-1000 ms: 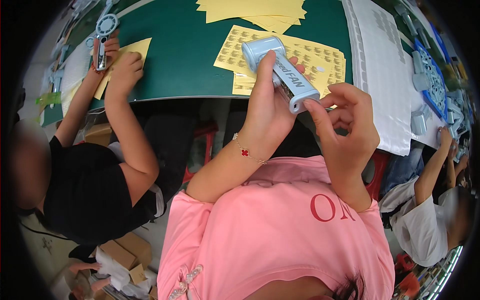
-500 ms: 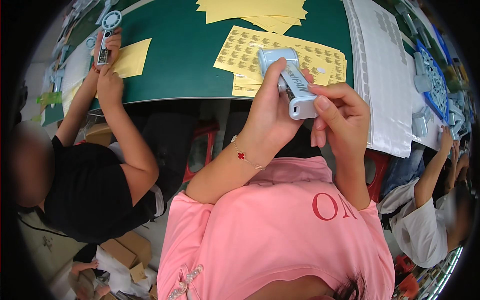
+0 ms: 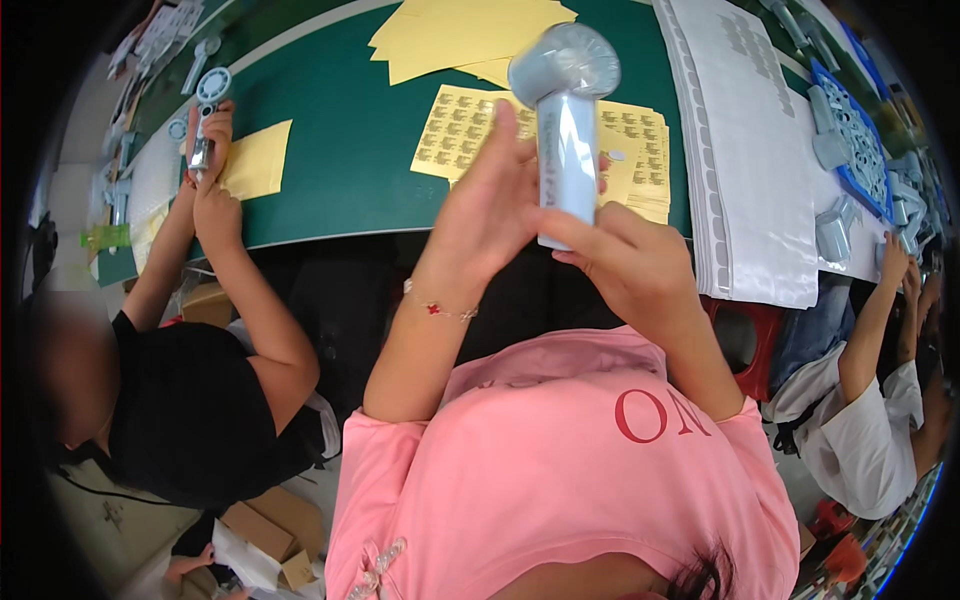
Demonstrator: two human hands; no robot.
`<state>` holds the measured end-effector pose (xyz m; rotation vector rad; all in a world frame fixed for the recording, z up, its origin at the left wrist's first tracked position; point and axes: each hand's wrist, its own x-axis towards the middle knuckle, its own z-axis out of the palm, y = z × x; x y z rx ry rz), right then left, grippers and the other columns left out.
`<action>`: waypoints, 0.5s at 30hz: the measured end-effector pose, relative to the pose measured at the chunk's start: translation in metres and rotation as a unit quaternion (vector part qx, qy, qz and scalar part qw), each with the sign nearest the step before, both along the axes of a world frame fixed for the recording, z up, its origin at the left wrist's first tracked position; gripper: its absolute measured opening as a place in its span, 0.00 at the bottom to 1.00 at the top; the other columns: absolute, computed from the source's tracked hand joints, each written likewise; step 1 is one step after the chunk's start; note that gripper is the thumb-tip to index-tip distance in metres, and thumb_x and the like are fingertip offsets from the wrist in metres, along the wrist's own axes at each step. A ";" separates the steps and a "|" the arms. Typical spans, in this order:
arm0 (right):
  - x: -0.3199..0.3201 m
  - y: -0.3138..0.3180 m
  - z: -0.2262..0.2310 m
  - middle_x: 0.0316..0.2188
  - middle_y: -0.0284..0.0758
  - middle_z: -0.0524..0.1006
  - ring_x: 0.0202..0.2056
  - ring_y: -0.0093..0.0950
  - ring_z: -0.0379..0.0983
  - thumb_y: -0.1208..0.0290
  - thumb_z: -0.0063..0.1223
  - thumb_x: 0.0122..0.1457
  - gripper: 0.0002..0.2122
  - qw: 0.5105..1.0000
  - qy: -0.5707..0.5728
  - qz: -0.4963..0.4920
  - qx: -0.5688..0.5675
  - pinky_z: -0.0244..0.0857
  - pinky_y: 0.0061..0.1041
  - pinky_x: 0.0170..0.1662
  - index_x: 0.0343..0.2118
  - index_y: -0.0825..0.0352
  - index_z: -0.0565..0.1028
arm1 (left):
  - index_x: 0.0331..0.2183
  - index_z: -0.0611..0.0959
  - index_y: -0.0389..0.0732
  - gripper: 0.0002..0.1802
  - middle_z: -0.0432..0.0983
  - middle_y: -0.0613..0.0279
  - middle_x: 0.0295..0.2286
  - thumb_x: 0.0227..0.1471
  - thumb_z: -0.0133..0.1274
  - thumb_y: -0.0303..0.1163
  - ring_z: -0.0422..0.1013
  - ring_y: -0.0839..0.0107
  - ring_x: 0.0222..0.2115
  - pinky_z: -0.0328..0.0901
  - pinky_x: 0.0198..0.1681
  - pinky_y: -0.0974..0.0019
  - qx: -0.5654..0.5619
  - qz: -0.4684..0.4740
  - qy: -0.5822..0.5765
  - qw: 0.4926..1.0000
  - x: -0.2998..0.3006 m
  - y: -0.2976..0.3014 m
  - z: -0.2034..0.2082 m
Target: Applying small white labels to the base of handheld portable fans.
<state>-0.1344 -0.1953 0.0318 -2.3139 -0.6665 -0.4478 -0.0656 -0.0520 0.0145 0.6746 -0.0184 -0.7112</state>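
Note:
A light blue handheld fan (image 3: 568,150) stands upright between my hands, its round head (image 3: 567,62) at the top with a shiny, clear-looking cover. My right hand (image 3: 640,255) grips the handle's lower end, thumb laid across its front. From the left, my left hand (image 3: 485,205) supports the handle; its fingers pass behind and their tips show at the right edge, while the thumb points up, apart from the handle. Below and behind the fan lie yellow sticker sheets (image 3: 455,130) with rows of small dark-printed labels. A small white piece (image 3: 616,156) rests on them.
Plain yellow sheets (image 3: 430,40) lie farther back on the green table (image 3: 330,130). White sheets (image 3: 740,160) hang over the front edge at right, beside a blue tray (image 3: 850,140) of light blue parts. At left, a co-worker's hands (image 3: 215,150) hold a similar fan.
The fan has turned from tilted, base toward me, to upright, its head raised. My right hand has shifted from its base corner to across the lower handle. My left hand has moved left.

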 end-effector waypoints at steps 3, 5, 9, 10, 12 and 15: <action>0.007 -0.002 -0.008 0.22 0.33 0.72 0.18 0.24 0.68 0.82 0.56 0.41 0.17 0.995 0.077 0.057 -0.036 0.63 0.20 0.23 0.38 0.64 0.75 | 0.39 0.70 0.35 0.29 0.72 0.57 0.27 0.51 0.46 0.55 0.70 0.73 0.29 0.67 0.34 0.72 0.080 0.032 -0.057 0.995 0.002 -0.002 -0.007; 0.013 -0.014 -0.005 0.22 0.32 0.72 0.19 0.22 0.68 0.83 0.54 0.44 0.14 0.972 0.193 0.069 0.112 0.63 0.19 0.23 0.37 0.65 0.75 | 0.36 0.71 0.37 0.25 0.70 0.63 0.23 0.50 0.50 0.51 0.69 0.77 0.22 0.66 0.26 0.75 0.087 0.037 -0.034 0.995 0.005 -0.003 -0.015; 0.037 -0.021 -0.020 0.26 0.34 0.72 0.25 0.20 0.70 0.79 0.48 0.53 0.06 0.930 0.078 -0.297 0.201 0.65 0.19 0.25 0.33 0.69 0.75 | 0.36 0.71 0.36 0.26 0.72 0.60 0.23 0.49 0.51 0.51 0.70 0.77 0.21 0.66 0.23 0.74 0.162 0.130 -0.105 0.972 0.019 -0.012 -0.009; 0.041 -0.025 -0.028 0.28 0.38 0.71 0.26 0.31 0.72 0.79 0.50 0.51 0.05 0.932 0.044 -0.328 0.149 0.66 0.26 0.28 0.32 0.69 0.75 | 0.36 0.71 0.36 0.26 0.73 0.59 0.24 0.49 0.51 0.51 0.70 0.77 0.22 0.66 0.23 0.75 0.197 0.166 -0.142 0.956 0.026 -0.014 -0.008; 0.041 -0.025 -0.042 0.28 0.39 0.71 0.27 0.34 0.71 0.79 0.51 0.51 0.05 0.934 0.056 -0.342 0.087 0.65 0.28 0.30 0.31 0.69 0.75 | 0.30 0.75 0.33 0.29 0.74 0.55 0.24 0.44 0.55 0.54 0.71 0.72 0.23 0.66 0.25 0.70 0.324 0.167 -0.229 0.902 0.038 -0.024 -0.012; 0.042 -0.022 -0.054 0.28 0.41 0.70 0.30 0.40 0.69 0.77 0.54 0.48 0.05 0.933 0.067 -0.353 0.018 0.63 0.33 0.34 0.29 0.70 0.75 | 0.30 0.78 0.33 0.29 0.76 0.56 0.23 0.45 0.52 0.55 0.70 0.69 0.24 0.63 0.28 0.69 0.514 0.098 -0.377 0.765 0.041 -0.036 -0.011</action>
